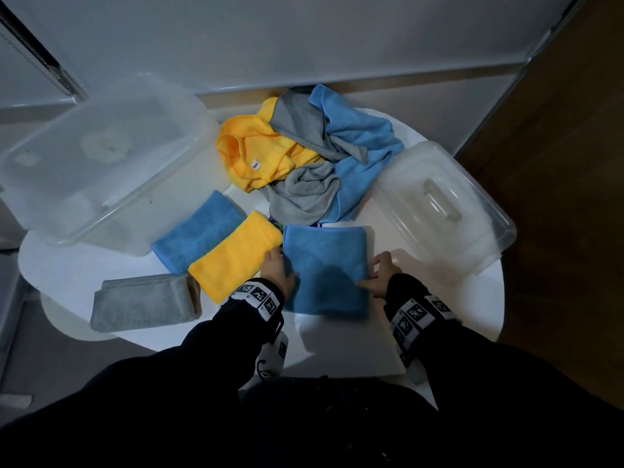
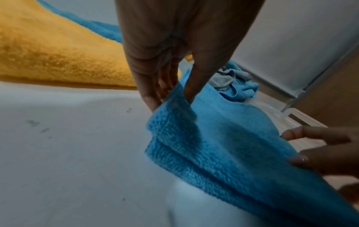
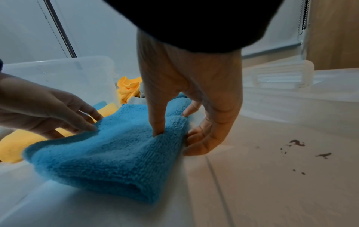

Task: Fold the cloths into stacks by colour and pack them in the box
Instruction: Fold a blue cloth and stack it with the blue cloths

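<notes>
A folded blue cloth (image 1: 326, 268) lies on the white round table (image 1: 439, 319) right in front of me. My left hand (image 1: 278, 270) pinches its left edge (image 2: 223, 138), thumb on top and fingers underneath. On the opposite side, my right hand (image 1: 380, 275) pinches the right edge (image 3: 116, 147) the same way. To the left lie a folded yellow cloth (image 1: 236, 255), another folded blue cloth (image 1: 199, 231) and a folded grey cloth (image 1: 145, 302). Behind them is a loose heap of yellow, grey and blue cloths (image 1: 314, 150).
The clear plastic box (image 1: 101, 157) stands open at the back left of the table. Its clear lid (image 1: 442, 204) with a handle lies at the right. A pale wall runs behind the table, and brown floor shows at the right.
</notes>
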Demonstrator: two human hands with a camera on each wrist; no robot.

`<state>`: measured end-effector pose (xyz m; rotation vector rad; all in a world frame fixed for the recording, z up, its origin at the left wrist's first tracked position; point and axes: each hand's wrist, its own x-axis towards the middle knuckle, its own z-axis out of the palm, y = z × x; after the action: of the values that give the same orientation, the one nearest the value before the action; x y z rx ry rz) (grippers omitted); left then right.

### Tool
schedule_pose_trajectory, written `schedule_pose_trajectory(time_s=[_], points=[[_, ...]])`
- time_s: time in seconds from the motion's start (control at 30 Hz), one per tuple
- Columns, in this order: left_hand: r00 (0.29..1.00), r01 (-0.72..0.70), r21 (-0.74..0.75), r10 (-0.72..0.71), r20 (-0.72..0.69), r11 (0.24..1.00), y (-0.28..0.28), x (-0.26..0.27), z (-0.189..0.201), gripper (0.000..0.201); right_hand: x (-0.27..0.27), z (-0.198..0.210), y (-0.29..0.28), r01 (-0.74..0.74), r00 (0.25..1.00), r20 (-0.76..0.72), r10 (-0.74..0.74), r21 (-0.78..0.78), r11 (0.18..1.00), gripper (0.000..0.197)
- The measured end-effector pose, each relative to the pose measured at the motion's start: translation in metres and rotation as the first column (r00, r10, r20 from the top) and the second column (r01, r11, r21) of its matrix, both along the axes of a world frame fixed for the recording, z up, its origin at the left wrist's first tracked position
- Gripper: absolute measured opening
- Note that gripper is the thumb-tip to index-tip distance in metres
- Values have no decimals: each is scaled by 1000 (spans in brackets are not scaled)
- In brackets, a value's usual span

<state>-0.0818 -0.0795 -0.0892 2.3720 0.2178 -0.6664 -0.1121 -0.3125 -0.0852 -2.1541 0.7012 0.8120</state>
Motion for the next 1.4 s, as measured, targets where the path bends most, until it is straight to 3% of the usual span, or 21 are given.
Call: schedule_pose_trajectory(time_s=[0.07,0.13,0.2,0.23,0.27,0.33,0.4,0.47,0.57,0.63,0.7,0.73,0.8,0.9,0.97,1.03,1.13,1.2,1.27,1.33,1.4], points=[[995,68,-47,-64,77,997,-7,-3,0,67,3,-19,-10,36,993,-114,-30,48,998,83],[974,91,36,-97,204,995,-13,-7,1,73,1,-8,-5,65,978,-204,-40,116,991,87],[925,99,145,-145,352,984,-18,-10,6,78,-2,18,6,157,961,-255,-109,174,972,57],[900,162,127,-199,389,979,-19,-12,8,78,-1,25,10,193,947,-297,-124,213,958,40],[882,270,56,-270,386,961,-22,-13,9,78,0,27,9,232,935,-325,-145,248,941,29],[877,465,-105,-442,187,879,-24,-21,9,88,2,33,7,300,914,-367,-176,318,899,17],[841,536,-134,-541,-2,833,-24,-29,5,116,5,37,7,385,897,-375,-236,395,834,15],[845,530,-111,-534,-17,841,-24,-33,0,129,5,40,10,445,885,-366,-289,477,758,18],[897,442,-126,-437,66,888,-31,-32,-3,96,7,50,14,429,896,-368,-248,575,697,19],[916,401,-137,-390,99,906,-35,-28,-1,70,8,52,11,332,936,-293,-197,541,773,28],[918,395,-149,-385,90,907,-37,-27,1,62,9,41,0,126,989,32,-143,317,940,28],[917,399,-157,-391,81,903,-37,-26,1,62,8,36,-9,22,970,236,-64,175,984,26],[910,414,-150,-408,72,898,-38,-26,3,63,2,32,-22,-244,850,467,245,-63,968,52],[910,414,-145,-408,66,899,-39,-23,5,62,-4,35,-25,-606,596,339,728,-405,685,96],[905,426,-140,-423,46,894,-39,-20,3,62,-8,31,-21,-664,507,260,822,-489,565,109],[900,434,-139,-435,24,890,-38,-19,3,64,-8,26,-12,-697,421,296,857,-499,515,102],[907,419,-147,-421,17,896,-33,-22,3,84,0,18,-2,-729,251,475,844,-481,487,57],[895,445,-113,-445,30,888,-24,-24,2,109,1,18,-3,-692,310,543,780,-434,577,48],[837,546,-24,-545,54,837,-14,-25,-4,121,-3,15,-13,-592,493,584,645,-317,741,48],[771,628,89,-633,62,773,-3,-25,-9,117,-9,14,-27,-466,709,564,423,-75,882,47],[756,643,129,-652,47,755,3,-26,-11,109,-15,11,-39,-329,823,507,258,53,943,43]])
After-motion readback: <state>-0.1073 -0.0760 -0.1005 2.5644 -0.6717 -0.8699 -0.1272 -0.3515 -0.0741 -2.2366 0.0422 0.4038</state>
